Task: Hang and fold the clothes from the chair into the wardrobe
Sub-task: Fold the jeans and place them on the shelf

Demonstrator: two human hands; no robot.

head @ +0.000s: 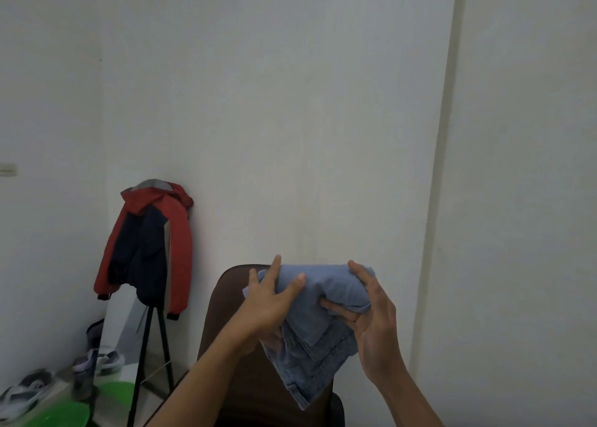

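Observation:
A bundle of light blue jeans (318, 326) is held up in front of the brown chair (223, 323), whose backrest shows behind it. My left hand (271, 300) lies flat against the left side of the denim, fingers spread. My right hand (371, 313) grips the folded upper right part, thumb on top and fingers underneath. The lower end of the jeans hangs down over the chair seat. No wardrobe is in sight.
A red and navy hooded jacket (148, 245) hangs on a black stand (151, 355) at the left, against a leaning mirror. Sneakers (22, 391) and green round objects (64, 413) lie on the floor at the lower left. White walls fill the background.

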